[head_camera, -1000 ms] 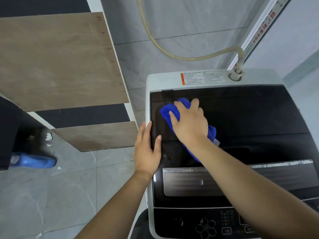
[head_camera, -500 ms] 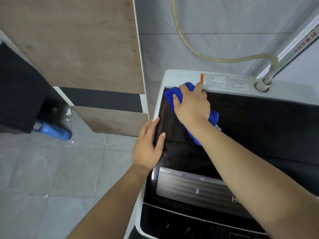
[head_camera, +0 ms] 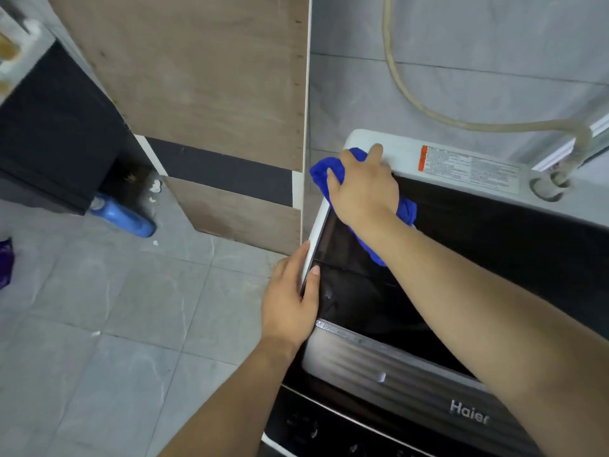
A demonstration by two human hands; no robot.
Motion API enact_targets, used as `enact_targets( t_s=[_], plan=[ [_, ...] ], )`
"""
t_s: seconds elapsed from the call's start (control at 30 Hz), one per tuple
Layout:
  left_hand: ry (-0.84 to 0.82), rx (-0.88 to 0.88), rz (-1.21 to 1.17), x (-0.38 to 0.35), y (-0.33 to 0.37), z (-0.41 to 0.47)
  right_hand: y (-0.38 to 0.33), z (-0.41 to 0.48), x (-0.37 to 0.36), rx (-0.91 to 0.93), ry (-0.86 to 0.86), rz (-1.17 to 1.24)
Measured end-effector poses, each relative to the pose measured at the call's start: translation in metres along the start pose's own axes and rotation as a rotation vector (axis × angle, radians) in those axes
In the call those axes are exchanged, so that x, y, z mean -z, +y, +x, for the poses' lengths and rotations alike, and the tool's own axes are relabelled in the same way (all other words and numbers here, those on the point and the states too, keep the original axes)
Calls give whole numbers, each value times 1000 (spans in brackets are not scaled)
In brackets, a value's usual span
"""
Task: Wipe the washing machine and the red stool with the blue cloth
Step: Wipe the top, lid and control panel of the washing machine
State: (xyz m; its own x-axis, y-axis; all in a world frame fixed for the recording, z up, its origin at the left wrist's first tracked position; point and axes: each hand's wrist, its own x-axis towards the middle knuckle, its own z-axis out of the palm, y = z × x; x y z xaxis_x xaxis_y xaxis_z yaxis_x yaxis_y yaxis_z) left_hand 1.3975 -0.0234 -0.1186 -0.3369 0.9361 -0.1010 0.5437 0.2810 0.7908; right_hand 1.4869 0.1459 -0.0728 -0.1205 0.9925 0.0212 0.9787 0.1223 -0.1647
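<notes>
Our left hand [head_camera: 290, 301] and right hand [head_camera: 362, 189] were bare, and both forearms [head_camera: 478, 301] were bare as far as we could see; the left thumb's nail [head_camera: 315, 270] was short and plain.

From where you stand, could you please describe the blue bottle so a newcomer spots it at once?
From the washing machine, look left across the grey tiled floor to the dark cabinet. The blue bottle lies at its foot. Unlike the blue cloth under the right hand, it is smooth, with a pale cap.
</notes>
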Motion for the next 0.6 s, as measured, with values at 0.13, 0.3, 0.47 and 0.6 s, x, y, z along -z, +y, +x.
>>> enact_targets(
  t_s=[0.13,0.3,0.47,0.6],
  plan=[
    [13,-18,17,-1,0,1,-1,3,1,49,11,-9],
    [21,-34,10,-2,-2,0,33,-88,13,119,-33,23],
    [32,-36,40,-4,-3,2,54,-122,19,59,-65,19],
    [22,-37,41,-3,-2,1,33,-71,11,-27,2,43]
  ],
)
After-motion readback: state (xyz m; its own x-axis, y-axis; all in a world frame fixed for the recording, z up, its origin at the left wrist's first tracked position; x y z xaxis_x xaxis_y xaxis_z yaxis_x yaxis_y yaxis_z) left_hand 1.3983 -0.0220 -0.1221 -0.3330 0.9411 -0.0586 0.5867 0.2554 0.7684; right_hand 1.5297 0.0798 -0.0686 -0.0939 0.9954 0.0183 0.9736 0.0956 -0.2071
